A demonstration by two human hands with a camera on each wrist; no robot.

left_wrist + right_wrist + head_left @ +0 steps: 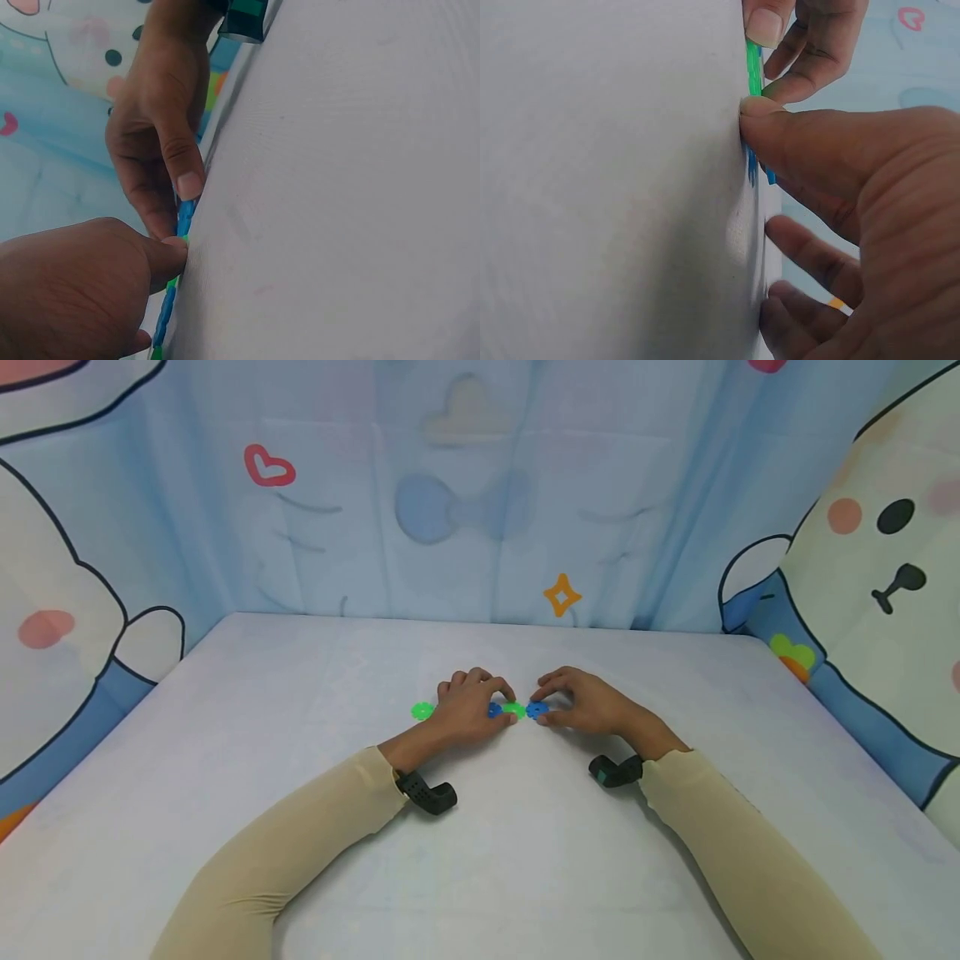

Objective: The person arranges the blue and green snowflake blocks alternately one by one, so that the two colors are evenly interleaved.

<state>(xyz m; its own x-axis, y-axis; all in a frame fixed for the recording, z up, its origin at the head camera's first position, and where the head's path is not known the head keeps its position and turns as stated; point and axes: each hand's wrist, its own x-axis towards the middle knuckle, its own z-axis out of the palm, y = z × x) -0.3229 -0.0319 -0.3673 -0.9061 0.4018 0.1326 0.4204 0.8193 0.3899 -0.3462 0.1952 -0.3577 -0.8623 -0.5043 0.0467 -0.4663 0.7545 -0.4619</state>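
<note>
Small flat snowflake-shaped plastic discs lie in a row on the white table. My left hand (pixel 471 710) pinches a green disc (pixel 514 710) between thumb and index finger, its palm over part of the row. Just right of it, my right hand (pixel 588 703) pinches a blue disc (pixel 537 709) by thumb and forefinger. The two discs meet edge to edge; whether their slots interlock I cannot tell. Another blue disc (pixel 494 710) shows under the left fingers, and a green disc (pixel 422 711) sticks out left of that hand. In the right wrist view, the green disc (pixel 754 69) stands between both thumbs.
The white table (pixel 510 860) stretches around both hands. Behind it hangs a light blue curtain (pixel 337 543) with cartoon prints, which also borders the left and right sides. A black wrist device (pixel 427 793) sits on the left wrist, and another black device (pixel 617 772) on the right.
</note>
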